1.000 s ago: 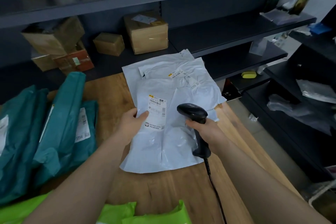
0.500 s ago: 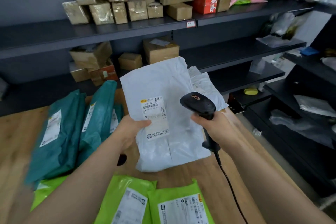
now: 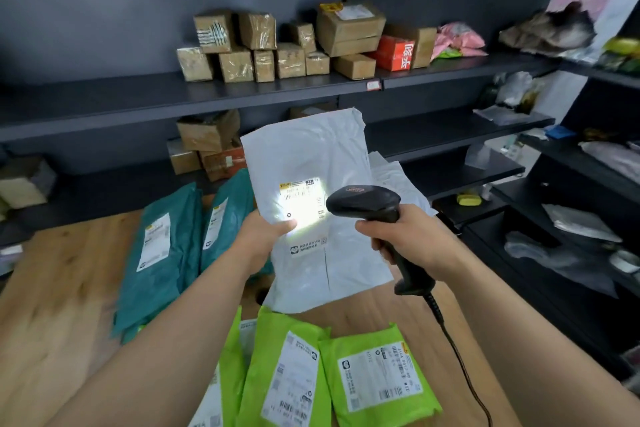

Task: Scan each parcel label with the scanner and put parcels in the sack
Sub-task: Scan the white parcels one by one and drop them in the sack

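While gripping the left edge of a white parcel point(image 3: 311, 211), held upright above the wooden table point(image 3: 52, 305), the left hand point(image 3: 263, 239) pinches it with thumb in front, just below the label point(image 3: 302, 199). Closed around the handle of the black scanner point(image 3: 377, 222), the right hand point(image 3: 408, 246), just right of that pinch, aiming the scanner head leftward at the label. Washed out by a bright patch of scanner light, the barcode area, so the scan step looks to be in hand. Next, by judgement: confirm the read, then carry the parcel to the sack. No sack visible, so where it waits cannot be told.

Nearest, below both grips: lime-green parcels point(image 3: 367, 381) lying label-up on the table, with the scanner cord point(image 3: 457, 357) trailing down beside them. Left of the pinching hand: teal parcels point(image 3: 162, 253) lying on the table, overlapping. Behind the held parcel, a further white parcel point(image 3: 394, 180) peeking out. Farther back: dark shelves point(image 3: 104, 97) stacked with taped cardboard boxes point(image 3: 287, 45) and a red box point(image 3: 394, 52). Likely snags: the cord catching the green parcels, and the soft mailer sagging out of the beam.
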